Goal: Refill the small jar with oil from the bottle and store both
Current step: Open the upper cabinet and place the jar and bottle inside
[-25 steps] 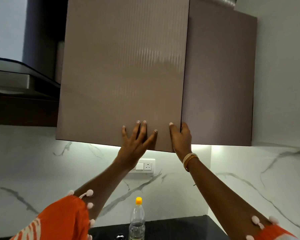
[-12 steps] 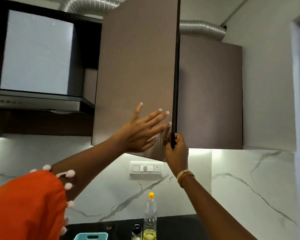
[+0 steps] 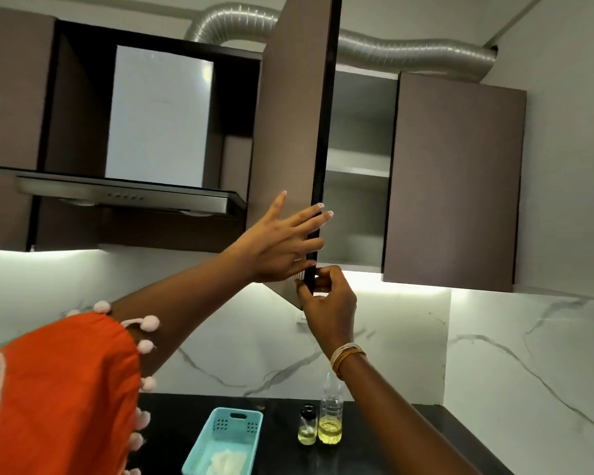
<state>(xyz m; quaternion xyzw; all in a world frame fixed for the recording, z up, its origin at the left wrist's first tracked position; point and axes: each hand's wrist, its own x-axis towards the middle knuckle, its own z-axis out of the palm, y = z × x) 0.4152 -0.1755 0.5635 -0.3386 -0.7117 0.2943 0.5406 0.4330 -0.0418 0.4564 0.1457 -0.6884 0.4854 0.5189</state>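
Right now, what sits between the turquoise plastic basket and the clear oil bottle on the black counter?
Head view: only the small glass jar, beside the clear oil bottle, right of the turquoise plastic basket.

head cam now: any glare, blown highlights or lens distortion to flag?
Head view: under-cabinet light strip blows out to white; soft glare on the hood panel; wide-angle bends the cabinet door and its edges lean; left hand and right hand are sharp enough; bottle and small jar are dim on the dark counter.

Small black-capped jar (image 3: 307, 426) stands upright just left of the clear bottle (image 3: 330, 416) (yellow oil low in both)
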